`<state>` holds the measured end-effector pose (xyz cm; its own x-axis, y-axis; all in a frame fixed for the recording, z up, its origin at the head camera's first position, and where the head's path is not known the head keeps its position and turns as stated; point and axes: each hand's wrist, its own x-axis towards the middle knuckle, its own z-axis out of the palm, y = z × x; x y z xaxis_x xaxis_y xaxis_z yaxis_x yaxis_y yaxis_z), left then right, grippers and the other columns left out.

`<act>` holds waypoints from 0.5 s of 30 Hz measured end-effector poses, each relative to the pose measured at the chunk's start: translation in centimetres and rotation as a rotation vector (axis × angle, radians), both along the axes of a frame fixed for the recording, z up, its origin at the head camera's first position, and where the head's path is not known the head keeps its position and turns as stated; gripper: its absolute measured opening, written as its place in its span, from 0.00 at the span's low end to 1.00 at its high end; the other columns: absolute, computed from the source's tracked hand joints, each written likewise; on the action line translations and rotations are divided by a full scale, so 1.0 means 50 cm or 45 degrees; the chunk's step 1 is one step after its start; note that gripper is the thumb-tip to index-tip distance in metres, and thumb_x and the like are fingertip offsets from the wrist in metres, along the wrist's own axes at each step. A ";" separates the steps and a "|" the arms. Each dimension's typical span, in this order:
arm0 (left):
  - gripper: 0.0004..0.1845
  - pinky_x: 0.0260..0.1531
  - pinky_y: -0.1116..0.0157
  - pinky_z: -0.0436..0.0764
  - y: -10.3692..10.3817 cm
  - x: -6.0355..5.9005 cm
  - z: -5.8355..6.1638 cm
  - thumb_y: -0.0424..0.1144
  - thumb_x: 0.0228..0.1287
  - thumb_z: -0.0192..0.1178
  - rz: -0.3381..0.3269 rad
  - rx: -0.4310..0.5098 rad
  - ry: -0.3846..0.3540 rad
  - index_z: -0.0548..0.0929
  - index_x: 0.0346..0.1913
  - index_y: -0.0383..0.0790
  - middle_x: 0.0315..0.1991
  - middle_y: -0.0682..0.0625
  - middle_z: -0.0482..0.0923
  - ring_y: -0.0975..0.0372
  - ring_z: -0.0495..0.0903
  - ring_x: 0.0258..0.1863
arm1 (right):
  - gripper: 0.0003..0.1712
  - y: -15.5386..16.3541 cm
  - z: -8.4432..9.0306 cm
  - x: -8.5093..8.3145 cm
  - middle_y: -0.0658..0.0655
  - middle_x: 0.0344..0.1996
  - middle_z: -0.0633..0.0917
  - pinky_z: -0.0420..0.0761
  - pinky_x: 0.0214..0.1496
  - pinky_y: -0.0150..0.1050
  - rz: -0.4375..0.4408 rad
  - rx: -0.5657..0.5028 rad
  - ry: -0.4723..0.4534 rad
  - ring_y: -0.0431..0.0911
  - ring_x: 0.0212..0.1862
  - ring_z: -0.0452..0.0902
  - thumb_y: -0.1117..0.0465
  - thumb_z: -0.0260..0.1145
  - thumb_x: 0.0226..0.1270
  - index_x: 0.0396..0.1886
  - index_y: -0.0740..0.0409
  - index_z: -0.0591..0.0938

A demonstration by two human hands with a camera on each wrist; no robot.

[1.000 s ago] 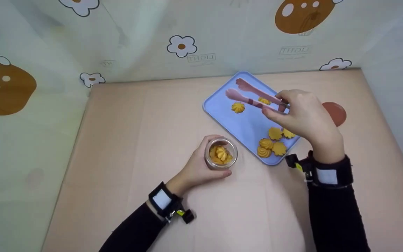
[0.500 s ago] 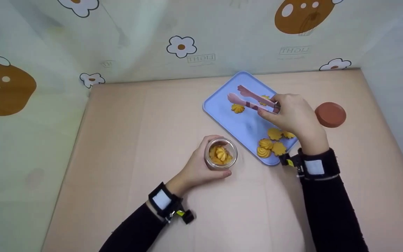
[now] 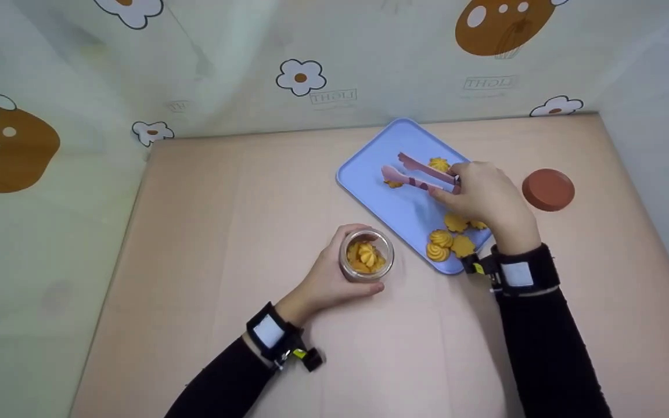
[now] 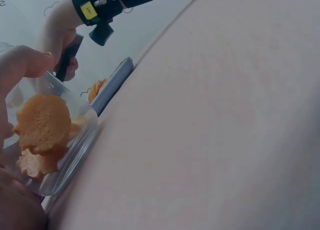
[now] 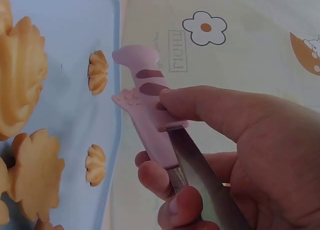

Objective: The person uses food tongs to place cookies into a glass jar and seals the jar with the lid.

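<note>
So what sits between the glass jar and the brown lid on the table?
In the head view, between the jar and the lid lies the blue tray, with its near cluster of cookies and the right hand holding pink tongs over it.

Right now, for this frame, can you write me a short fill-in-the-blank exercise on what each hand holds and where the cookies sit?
1. The left hand grips a clear glass jar holding yellow ____.
2. The right hand holds pink cat-paw ____ over the light blue rectangular tray.
3. The round brown lid lies on the table to the ____ of the tray.
4. The jar stands ____ the tray, on the pink tabletop.

Missing words: cookies; tongs; right; off
</note>
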<state>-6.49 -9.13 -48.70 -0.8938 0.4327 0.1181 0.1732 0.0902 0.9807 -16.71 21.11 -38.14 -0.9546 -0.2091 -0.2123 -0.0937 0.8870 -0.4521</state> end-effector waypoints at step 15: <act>0.52 0.78 0.52 0.68 0.000 -0.001 -0.003 0.39 0.48 0.89 -0.002 0.015 0.022 0.70 0.75 0.45 0.67 0.52 0.81 0.54 0.77 0.70 | 0.29 -0.003 0.001 0.007 0.61 0.27 0.83 0.79 0.25 0.41 0.049 0.014 -0.057 0.51 0.24 0.80 0.49 0.71 0.76 0.64 0.68 0.82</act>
